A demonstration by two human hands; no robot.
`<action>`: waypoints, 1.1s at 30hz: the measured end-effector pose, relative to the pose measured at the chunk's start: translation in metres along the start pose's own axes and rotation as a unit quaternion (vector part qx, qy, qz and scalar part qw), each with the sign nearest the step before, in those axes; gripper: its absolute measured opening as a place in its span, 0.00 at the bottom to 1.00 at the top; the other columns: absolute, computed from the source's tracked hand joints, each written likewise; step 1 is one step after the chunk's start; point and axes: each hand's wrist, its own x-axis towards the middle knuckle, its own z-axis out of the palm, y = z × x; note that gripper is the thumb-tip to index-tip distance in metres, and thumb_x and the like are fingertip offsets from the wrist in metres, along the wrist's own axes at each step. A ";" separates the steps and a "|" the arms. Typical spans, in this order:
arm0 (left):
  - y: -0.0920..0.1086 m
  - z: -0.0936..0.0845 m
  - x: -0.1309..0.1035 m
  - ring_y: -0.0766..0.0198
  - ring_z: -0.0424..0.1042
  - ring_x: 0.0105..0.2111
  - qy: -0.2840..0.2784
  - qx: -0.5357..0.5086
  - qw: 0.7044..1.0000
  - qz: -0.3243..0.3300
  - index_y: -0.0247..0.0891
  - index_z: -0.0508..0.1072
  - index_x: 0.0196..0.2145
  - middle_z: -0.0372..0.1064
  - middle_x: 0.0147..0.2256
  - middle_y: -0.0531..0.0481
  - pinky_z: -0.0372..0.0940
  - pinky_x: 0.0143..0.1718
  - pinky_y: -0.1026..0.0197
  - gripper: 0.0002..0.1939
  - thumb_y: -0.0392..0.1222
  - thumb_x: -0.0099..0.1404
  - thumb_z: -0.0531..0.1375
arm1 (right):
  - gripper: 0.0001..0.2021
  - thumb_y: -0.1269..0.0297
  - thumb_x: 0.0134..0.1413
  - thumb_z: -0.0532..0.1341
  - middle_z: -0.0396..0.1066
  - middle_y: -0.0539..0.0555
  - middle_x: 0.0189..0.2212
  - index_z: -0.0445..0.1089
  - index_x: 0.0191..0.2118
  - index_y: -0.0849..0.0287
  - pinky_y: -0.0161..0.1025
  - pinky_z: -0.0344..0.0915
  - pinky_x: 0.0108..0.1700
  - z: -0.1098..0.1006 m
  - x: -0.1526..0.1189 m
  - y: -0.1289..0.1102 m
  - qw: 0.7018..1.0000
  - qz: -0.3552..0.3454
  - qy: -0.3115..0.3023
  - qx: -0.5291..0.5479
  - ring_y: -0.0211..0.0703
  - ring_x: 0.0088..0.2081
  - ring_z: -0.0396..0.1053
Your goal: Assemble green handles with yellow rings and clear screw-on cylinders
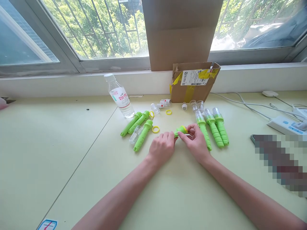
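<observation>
My left hand (163, 143) is closed round a green plastic handle (178, 130), which its fingers mostly cover. A yellow ring (184, 129) sits round the threaded end of that handle. The fingers of my right hand (195, 140) pinch at this ring. To the left lie three green handles with bare threaded ends, the nearest handle (143, 135) beside a clear ribbed cap (136, 134). A loose yellow ring (155, 129) is close to my left hand. On the right, three green handles with clear caps (214, 129) lie side by side, the closest by my right hand.
A water bottle (121, 99) stands at the back left. Behind my hands is an open cardboard box (194, 84), with small white parts (165, 102) and clear cups (200, 105) in front. A power strip (286, 125) and cables lie right, near a blurred object (278, 163).
</observation>
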 end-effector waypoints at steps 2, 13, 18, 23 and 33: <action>0.000 -0.001 0.000 0.61 0.71 0.25 -0.004 -0.003 1.000 -0.006 0.37 0.66 0.33 0.69 0.26 0.48 0.52 0.22 0.60 0.11 0.43 0.72 0.52 | 0.22 0.52 0.44 0.71 0.67 0.48 0.32 0.57 0.34 0.53 0.38 0.69 0.32 0.000 0.000 0.001 1.000 -0.003 -0.005 -0.006 0.40 0.30 0.70; 0.003 -0.013 0.003 0.60 0.73 0.24 -0.082 -0.107 0.985 -0.110 0.39 0.65 0.33 0.72 0.25 0.51 0.55 0.22 0.61 0.08 0.43 0.68 0.58 | 0.22 0.54 0.42 0.72 0.70 0.49 0.36 0.57 0.35 0.52 0.42 0.70 0.35 -0.001 -0.001 0.004 0.999 -0.002 -0.031 -0.023 0.42 0.30 0.72; 0.000 -0.016 0.005 0.60 0.72 0.23 -0.093 -0.143 0.976 -0.136 0.40 0.64 0.33 0.72 0.25 0.52 0.56 0.23 0.61 0.08 0.44 0.67 0.58 | 0.21 0.54 0.43 0.71 0.68 0.49 0.35 0.58 0.35 0.52 0.42 0.71 0.36 -0.001 0.000 0.005 0.999 -0.007 -0.028 -0.027 0.43 0.31 0.72; -0.002 -0.013 0.003 0.63 0.71 0.23 -0.073 -0.168 0.974 -0.131 0.39 0.65 0.33 0.72 0.25 0.54 0.56 0.22 0.62 0.08 0.45 0.67 0.59 | 0.21 0.55 0.44 0.72 0.68 0.50 0.36 0.58 0.34 0.53 0.43 0.71 0.38 0.000 -0.001 0.005 1.000 -0.018 -0.020 -0.012 0.44 0.35 0.73; -0.009 -0.009 0.007 0.60 0.72 0.32 0.084 -0.060 0.994 -0.033 0.36 0.70 0.40 0.73 0.31 0.49 0.60 0.29 0.61 0.09 0.45 0.67 0.60 | 0.19 0.58 0.43 0.72 0.72 0.49 0.29 0.60 0.33 0.54 0.40 0.70 0.32 0.002 0.002 -0.001 0.994 -0.063 0.082 0.038 0.39 0.28 0.71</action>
